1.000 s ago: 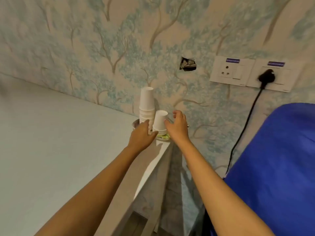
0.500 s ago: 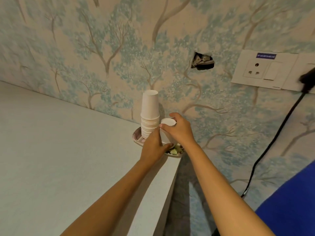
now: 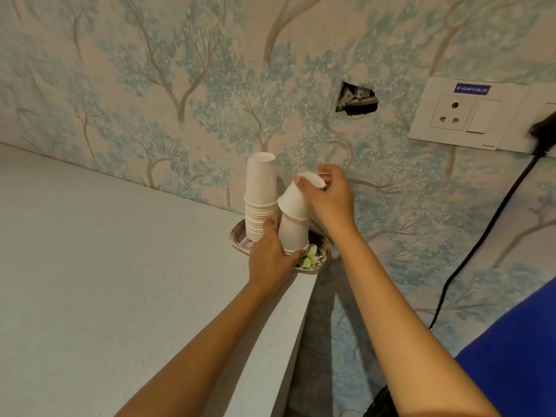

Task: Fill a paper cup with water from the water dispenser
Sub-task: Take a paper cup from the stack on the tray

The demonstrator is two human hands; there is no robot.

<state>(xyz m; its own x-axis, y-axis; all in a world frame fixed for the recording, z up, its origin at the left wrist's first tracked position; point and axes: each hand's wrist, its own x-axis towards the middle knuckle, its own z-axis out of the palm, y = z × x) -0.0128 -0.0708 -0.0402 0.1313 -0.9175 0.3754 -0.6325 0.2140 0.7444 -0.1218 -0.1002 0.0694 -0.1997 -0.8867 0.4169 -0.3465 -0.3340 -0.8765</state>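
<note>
Two stacks of upside-down white paper cups stand on a patterned tray [image 3: 316, 261] at the counter's far right corner. The tall stack [image 3: 261, 195] is on the left. My left hand [image 3: 272, 255] grips the base of the short stack [image 3: 293, 236] beside it. My right hand [image 3: 329, 198] pinches the top paper cup [image 3: 296, 201] by its upturned bottom; that cup is tilted and lifted partly off the short stack. The blue water dispenser bottle [image 3: 517, 350] fills the lower right corner.
A pale speckled counter [image 3: 105, 281] runs along the wallpapered wall and ends at an edge right of the tray. A white socket panel [image 3: 463, 114] with a black plug and cord [image 3: 469, 254] sits on the wall at right. A hole [image 3: 356, 99] is in the wall.
My right hand has raised and tilted the top cup off the short stack. My left hand stays on the stack's base. The view has come closer to the cups.
</note>
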